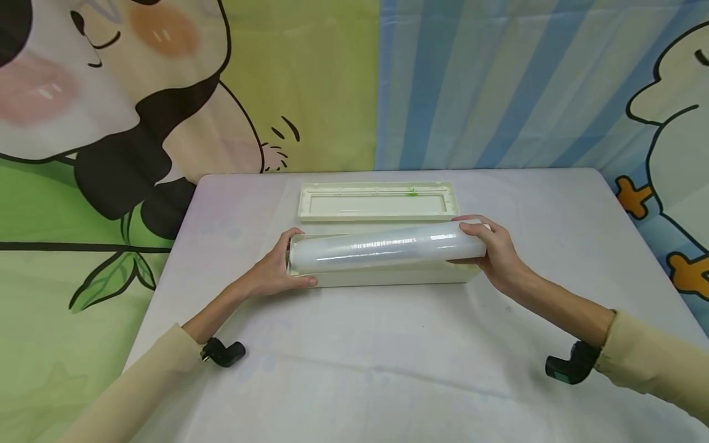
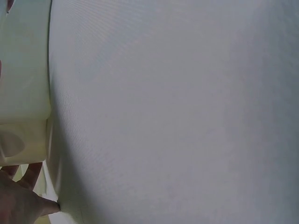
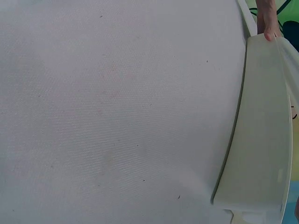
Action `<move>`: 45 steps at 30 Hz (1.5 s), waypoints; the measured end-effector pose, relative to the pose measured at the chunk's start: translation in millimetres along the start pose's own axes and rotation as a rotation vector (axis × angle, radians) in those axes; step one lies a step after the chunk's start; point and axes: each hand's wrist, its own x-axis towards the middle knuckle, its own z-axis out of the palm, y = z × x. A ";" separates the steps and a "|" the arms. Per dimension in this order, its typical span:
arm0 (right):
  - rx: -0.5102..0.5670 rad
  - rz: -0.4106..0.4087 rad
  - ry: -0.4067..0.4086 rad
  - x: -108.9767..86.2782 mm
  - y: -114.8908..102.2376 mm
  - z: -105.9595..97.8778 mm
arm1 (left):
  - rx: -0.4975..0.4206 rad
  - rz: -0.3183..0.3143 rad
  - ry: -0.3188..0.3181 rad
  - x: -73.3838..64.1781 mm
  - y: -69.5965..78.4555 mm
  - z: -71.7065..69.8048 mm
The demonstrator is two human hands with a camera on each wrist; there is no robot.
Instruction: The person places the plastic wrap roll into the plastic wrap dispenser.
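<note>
In the head view, a clear, glossy roll of plastic wrap [image 1: 382, 246] lies along the top of a long, pale cream box [image 1: 388, 277]. Its right end sits higher than its left end. My right hand [image 1: 495, 249] grips that raised right end, thumb on top. Round the left end of the box, my left hand [image 1: 277, 267] has its thumb at the front and its fingers behind. The box's side [image 3: 257, 126] fills the right part of the right wrist view, with the left hand at its far end. Parts of the roll's underside are hidden.
Behind the box lies a long, pale frame-like lid [image 1: 376, 206] with a small green slider [image 1: 412, 192]. A white cloth covers the table [image 1: 388, 381]. Printed cartoon curtains [image 1: 310, 74] hang beyond the table's back edge.
</note>
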 end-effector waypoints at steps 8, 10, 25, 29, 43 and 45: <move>-0.056 0.027 -0.002 5.8 5.2 2.2 | 0.006 0.004 -0.005 1.5 1.6 0.6; -0.060 0.035 -0.003 6.8 6.9 1.8 | 0.010 0.001 -0.005 2.1 1.5 0.6; -0.136 0.075 -0.151 19.1 0.7 -11.4 | 0.005 -0.004 0.009 1.9 -0.3 -0.1; -0.310 0.082 -0.238 22.5 -4.4 -20.1 | 0.000 -0.008 0.001 0.6 -2.3 -0.2; -0.767 -0.081 -0.408 40.9 -17.1 -35.3 | -0.006 -0.014 -0.009 -1.2 -1.7 -1.9; -0.777 -0.091 -0.418 41.8 -18.7 -36.4 | -0.003 -0.016 -0.012 -0.5 -1.2 -0.9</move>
